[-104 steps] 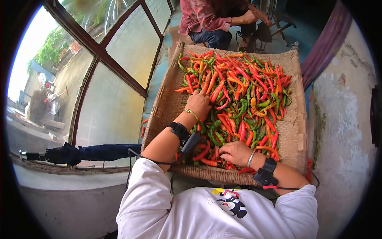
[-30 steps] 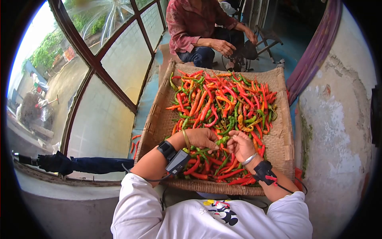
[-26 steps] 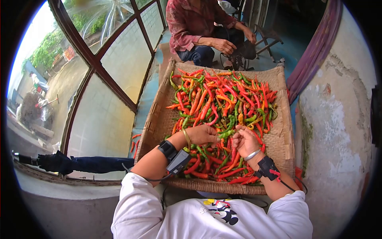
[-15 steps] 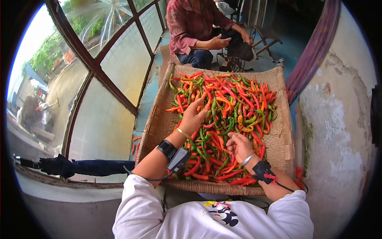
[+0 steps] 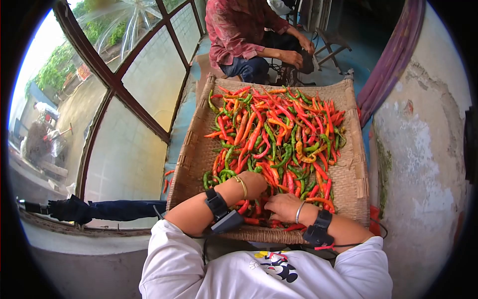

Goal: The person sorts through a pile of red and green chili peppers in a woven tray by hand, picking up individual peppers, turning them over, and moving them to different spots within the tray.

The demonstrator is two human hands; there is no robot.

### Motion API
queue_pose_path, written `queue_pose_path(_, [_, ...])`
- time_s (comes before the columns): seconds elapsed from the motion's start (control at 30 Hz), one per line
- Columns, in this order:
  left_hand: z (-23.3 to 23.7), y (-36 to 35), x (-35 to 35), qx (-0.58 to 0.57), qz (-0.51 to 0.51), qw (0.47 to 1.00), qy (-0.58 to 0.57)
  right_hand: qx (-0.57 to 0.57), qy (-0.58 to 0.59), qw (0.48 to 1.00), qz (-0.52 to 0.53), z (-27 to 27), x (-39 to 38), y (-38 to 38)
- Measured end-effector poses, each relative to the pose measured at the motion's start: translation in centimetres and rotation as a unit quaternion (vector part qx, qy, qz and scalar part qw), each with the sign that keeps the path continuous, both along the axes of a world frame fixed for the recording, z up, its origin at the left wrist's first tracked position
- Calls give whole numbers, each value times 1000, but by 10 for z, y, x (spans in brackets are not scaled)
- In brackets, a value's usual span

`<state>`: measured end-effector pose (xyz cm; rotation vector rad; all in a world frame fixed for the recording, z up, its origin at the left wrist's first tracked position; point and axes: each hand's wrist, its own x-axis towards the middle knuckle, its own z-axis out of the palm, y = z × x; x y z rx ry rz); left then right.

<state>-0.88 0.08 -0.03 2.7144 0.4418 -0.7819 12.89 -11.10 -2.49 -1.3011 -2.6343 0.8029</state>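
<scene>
Red, orange and green chili peppers [image 5: 281,127] lie heaped on a woven tray [image 5: 352,169] in front of me. My left hand [image 5: 254,183] is bent down over the near part of the heap, its back toward me and its fingers hidden. Just to the right and nearer me, my right hand [image 5: 285,207] reaches leftward, low into the peppers by the tray's near edge. Its fingertips are out of sight among them. Whether either hand grips a pepper does not show.
Beyond the tray sits a person in a red patterned shirt [image 5: 234,32], hands near dark cords. A folding stool [image 5: 332,47] stands behind. Framed windows [image 5: 124,164] and a dark umbrella [image 5: 119,209] are on the left; a peeling wall [image 5: 423,149] is on the right.
My left hand has come back toward me from the middle of the heap and turned downward. My right hand has moved down and left. The other person's raised hand has lowered.
</scene>
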Motion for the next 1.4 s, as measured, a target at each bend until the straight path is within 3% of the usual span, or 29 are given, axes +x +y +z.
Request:
queue_pose_path(0.13, [-1, 0, -1, 10, -20, 1000, -15, -1, -94, 995, 15, 7, -2, -1])
queue_pose_path(0.27, [3, 1, 1, -5, 4, 999, -48, 37, -81, 996, 26, 3, 0, 0])
queue_pose_path(0.37, [13, 4, -2, -59, 33, 993, -100, 44, -37, 998, -23, 12, 4, 1])
queue_pose_path(0.47, [13, 7, -2, -107, 65, 982, -139, 126, 174, 963, -162, 22, 11, 11])
queue_pose_path(0.5, [13, 8, -1, -113, 77, 978, -157, 126, 174, 963, -162, 24, 13, 14])
queue_pose_path(0.53, [13, 9, -2, -113, 76, 978, -157, 46, 253, 933, -250, 27, 15, 17])
queue_pose_path(0.57, [13, 9, -2, -134, 92, 960, -227, -36, 326, 884, -333, 30, 17, 20])
queue_pose_path(0.6, [13, 8, -2, -157, 109, 936, -295, -86, 368, 849, -370, 32, 21, 23])
queue_pose_path(0.7, [8, 9, -1, -262, 114, 897, -338, -184, 490, 713, -466, 31, 28, 30])
queue_pose_path(0.77, [18, 5, 2, -416, 280, 828, -252, -188, 544, 666, -475, 18, 37, 34])
queue_pose_path(0.9, [16, 7, 4, -459, 320, 793, -240, -183, 572, 641, -478, 23, 36, 35])
queue_pose_path(0.97, [-5, 8, 5, -381, 271, 827, -313, -181, 577, 644, -468, 24, 34, 35])
queue_pose_path(1.13, [-1, 11, 3, -299, 260, 857, -328, -220, 586, 632, -456, 16, 42, 34])
queue_pose_path(1.2, [-1, 12, 3, -328, 287, 846, -309, -260, 655, 563, -431, 14, 42, 34])
queue_pose_path(1.33, [14, 15, 2, -397, 320, 827, -238, -272, 664, 540, -439, 16, 42, 33])
queue_pose_path(1.4, [18, 23, -2, -443, 365, 793, -207, -266, 666, 521, -463, 9, 43, 33])
